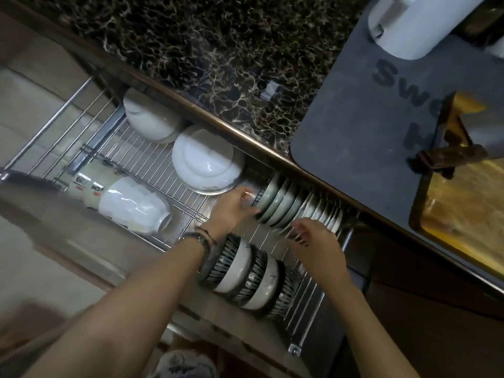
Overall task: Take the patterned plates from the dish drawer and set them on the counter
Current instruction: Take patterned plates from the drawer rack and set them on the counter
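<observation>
The dish drawer (114, 148) was pulled out from under the dark marbled worktop (218, 50). A row of grey-green plates (281, 203) stood on edge in the wire rack, close under the worktop's edge. These looked like the patterned plates, though the picture was blurry there and the pattern was hard to make out. More thin white plates (324, 214) stood in the same row, on the side away from the big white bowl (207, 165).

The left hand (231, 208) was at the end of the green row nearest the white bowl. Its fingers were spread and touched the first plate, but they had not closed on it. The right hand (313, 241) was on the other side of the green row, where the white plates began. It was open too, with bent fingers, and held nothing.

To do this step well, both hands should press in from the two ends, like holding a row of books. The squeeze should be firm and even, so no plate slips out of the middle. Then the plates should go straight up out of the rack wires before swinging over to the worktop. The striped bowls (245, 274) sat just below the wrists, so the arms should lift clear of them.
</observation>
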Demonstrator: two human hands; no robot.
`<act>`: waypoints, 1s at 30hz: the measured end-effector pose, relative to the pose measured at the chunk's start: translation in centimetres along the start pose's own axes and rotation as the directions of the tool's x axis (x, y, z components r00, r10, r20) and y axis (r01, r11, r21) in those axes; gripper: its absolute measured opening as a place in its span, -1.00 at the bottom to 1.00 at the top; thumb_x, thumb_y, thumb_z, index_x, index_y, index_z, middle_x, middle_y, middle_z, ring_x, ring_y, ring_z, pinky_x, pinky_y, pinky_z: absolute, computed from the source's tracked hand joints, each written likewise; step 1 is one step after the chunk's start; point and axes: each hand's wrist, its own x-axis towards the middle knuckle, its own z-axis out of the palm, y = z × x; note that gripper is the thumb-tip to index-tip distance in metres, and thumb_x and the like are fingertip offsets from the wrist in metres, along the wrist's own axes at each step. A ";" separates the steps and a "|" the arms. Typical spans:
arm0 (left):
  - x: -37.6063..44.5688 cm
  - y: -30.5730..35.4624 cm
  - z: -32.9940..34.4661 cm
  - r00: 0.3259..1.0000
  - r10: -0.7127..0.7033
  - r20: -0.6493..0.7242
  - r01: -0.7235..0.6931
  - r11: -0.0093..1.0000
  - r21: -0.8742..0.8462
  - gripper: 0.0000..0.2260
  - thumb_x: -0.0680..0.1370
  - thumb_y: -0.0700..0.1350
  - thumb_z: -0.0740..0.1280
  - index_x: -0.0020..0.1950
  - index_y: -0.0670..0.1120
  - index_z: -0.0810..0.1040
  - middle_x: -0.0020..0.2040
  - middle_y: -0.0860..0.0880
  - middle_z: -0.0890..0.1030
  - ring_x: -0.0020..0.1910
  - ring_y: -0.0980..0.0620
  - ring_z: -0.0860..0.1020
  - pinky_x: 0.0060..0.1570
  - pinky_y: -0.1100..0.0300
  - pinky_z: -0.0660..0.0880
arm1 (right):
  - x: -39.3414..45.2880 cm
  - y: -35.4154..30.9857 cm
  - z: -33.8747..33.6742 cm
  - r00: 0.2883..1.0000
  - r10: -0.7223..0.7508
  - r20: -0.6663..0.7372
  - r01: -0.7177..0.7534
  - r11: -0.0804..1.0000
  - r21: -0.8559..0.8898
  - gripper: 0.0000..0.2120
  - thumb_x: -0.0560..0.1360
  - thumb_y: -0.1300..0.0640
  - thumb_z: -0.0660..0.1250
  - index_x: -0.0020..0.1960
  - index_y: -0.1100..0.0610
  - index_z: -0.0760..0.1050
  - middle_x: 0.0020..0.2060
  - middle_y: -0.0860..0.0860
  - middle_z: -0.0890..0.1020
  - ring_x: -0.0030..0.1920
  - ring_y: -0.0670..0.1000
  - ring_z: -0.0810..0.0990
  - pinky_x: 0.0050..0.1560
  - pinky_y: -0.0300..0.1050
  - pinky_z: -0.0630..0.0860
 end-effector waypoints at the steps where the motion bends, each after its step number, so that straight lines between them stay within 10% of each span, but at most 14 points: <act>1: 0.7 -0.3 0.4 1.000 -0.003 0.007 0.004 0.999 -0.041 -0.62 0.41 -0.16 0.47 0.20 -0.07 0.50 0.10 -0.13 0.60 0.09 -0.11 0.56 0.16 -0.03 0.49 | 0.4 0.1 0.3 1.000 0.007 -0.011 -0.007 1.000 0.004 -0.74 0.44 0.08 0.41 0.12 0.04 0.53 -0.08 -0.09 0.53 -0.12 -0.10 0.52 -0.10 -0.20 0.50; 7: 2.8 -1.8 3.4 0.999 0.044 -0.022 -0.045 0.998 -0.040 -0.82 0.44 -0.20 0.40 0.03 -0.12 0.58 -0.09 -0.08 0.64 -0.09 -0.04 0.59 0.02 0.07 0.54 | 2.6 0.4 1.6 0.999 0.024 -0.027 -0.023 0.999 0.028 -0.64 0.41 0.03 0.44 0.18 -0.02 0.49 -0.01 -0.08 0.57 -0.11 -0.09 0.55 -0.14 -0.18 0.52; 11: 3.2 -2.0 4.0 0.995 0.038 -0.095 -0.052 0.988 -0.144 -0.85 0.39 -0.41 0.40 -0.09 -0.24 0.55 -0.33 0.12 0.44 -0.39 0.35 0.46 -0.24 0.51 0.37 | 3.7 0.1 1.8 0.998 0.061 -0.019 -0.060 0.996 0.064 -0.64 0.40 0.04 0.43 0.18 -0.01 0.49 -0.03 -0.08 0.58 -0.12 -0.08 0.55 -0.13 -0.16 0.50; 18: 3.4 -2.5 3.2 0.990 0.100 -0.101 -0.116 0.978 -0.172 -0.82 0.38 -0.27 0.37 -0.22 -0.04 0.42 -0.34 0.05 0.42 -0.34 0.09 0.36 -0.23 0.14 0.34 | 4.7 -1.2 2.5 0.997 0.084 -0.001 -0.083 0.992 0.097 -0.64 0.40 0.08 0.42 0.19 0.00 0.50 0.05 -0.05 0.61 -0.06 -0.07 0.58 -0.03 -0.05 0.57; 30: -1.1 -2.4 -0.7 0.957 0.270 -0.104 -0.287 0.930 -0.229 -0.71 0.43 -0.29 0.40 -0.18 0.11 0.43 -0.30 0.13 0.48 -0.33 0.24 0.44 -0.27 0.39 0.36 | 4.4 -5.0 3.1 0.994 0.101 -0.047 -0.088 0.971 0.224 -0.59 0.43 0.14 0.41 0.26 0.04 0.45 0.03 -0.04 0.50 -0.18 -0.19 0.49 -0.04 -0.15 0.56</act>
